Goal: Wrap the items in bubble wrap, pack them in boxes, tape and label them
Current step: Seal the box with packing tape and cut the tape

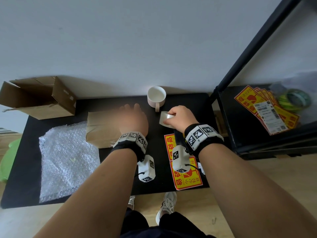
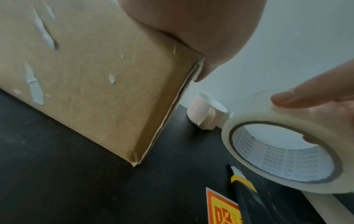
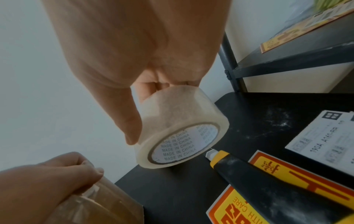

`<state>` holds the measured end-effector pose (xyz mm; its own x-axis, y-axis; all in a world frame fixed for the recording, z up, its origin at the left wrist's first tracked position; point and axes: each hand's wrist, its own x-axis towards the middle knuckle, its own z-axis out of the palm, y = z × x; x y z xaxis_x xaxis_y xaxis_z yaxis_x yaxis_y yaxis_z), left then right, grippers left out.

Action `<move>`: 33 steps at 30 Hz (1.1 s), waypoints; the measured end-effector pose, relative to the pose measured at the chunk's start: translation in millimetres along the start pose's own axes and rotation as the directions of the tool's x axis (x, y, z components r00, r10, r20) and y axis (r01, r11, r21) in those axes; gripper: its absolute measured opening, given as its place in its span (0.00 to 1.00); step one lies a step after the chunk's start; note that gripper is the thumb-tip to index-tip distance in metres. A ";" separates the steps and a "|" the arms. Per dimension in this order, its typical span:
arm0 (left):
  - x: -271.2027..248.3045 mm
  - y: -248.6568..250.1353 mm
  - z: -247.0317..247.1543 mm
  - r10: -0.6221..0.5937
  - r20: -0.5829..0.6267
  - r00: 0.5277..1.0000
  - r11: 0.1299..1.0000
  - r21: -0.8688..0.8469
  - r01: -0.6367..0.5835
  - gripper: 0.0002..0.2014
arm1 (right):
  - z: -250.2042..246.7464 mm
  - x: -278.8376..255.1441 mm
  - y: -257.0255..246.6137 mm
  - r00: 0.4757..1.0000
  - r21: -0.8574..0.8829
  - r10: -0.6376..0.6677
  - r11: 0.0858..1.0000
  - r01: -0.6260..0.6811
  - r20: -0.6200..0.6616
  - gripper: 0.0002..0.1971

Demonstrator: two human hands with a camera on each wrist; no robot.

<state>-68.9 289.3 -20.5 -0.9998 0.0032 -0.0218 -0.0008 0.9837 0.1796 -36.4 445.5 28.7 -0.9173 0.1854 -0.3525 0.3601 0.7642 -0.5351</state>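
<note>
The closed cardboard box (image 1: 101,128) lies on the black table (image 1: 30,134), between the sheet of bubble wrap (image 1: 66,157) and the white mug (image 1: 156,97). Our left hand (image 1: 133,118) rests on the top of the box at its right end. In the right wrist view its fingers (image 3: 84,168) are bent together over the edge and seem to press a strip of clear tape there. Our right hand (image 1: 178,117) holds the roll of clear tape (image 1: 165,118) just beside the box, with the thumb on one side and the fingers curled around the other.

We judge that the step in hand is the taping of the box. To do it well, we should keep the left fingers firm on the free end, pull the roll in a straight line along the seam, and keep the tape tight so that no wrinkles come. The yellow and black utility knife (image 3: 258,180) lies near for the cut.

The head view is blurred at the left hand, so the fingers are not clear there. The left wrist view shows old torn label marks on the side of the box and its seam. Only the head view shows the open box (image 1: 36,98) at the back left and the red and yellow fragile labels (image 1: 186,172).
</note>
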 end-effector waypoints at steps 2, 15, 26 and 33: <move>2.2 -1.0 -6.7 -0.015 0.059 0.998 0.997 -0.072 0.019 0.17 | -0.4 -2.0 -2.2 1.000 0.021 0.002 1.000 -0.002 0.005 0.11; 7.1 -53.9 -57.7 0.221 0.478 0.850 0.969 -0.011 -0.246 0.61 | -8.7 -15.1 -24.5 0.992 0.239 0.109 0.964 -0.120 0.058 0.12; -2.7 -35.0 -53.8 0.138 0.362 0.922 0.986 -0.139 -0.093 0.50 | -20.1 -23.4 -28.2 0.994 0.292 0.107 0.951 -0.100 -0.009 0.06; 3.0 2.0 -74.4 0.233 0.357 0.904 0.811 -0.585 0.022 0.22 | -29.1 -30.5 -33.2 0.997 0.286 0.050 0.958 -0.031 -0.058 0.10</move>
<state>-73.5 277.9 53.0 -0.8964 0.2966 -0.3292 -0.0352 0.6930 0.7201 -25.3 432.4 79.5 -0.9065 0.2583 -0.3339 0.4222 0.5495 -0.7210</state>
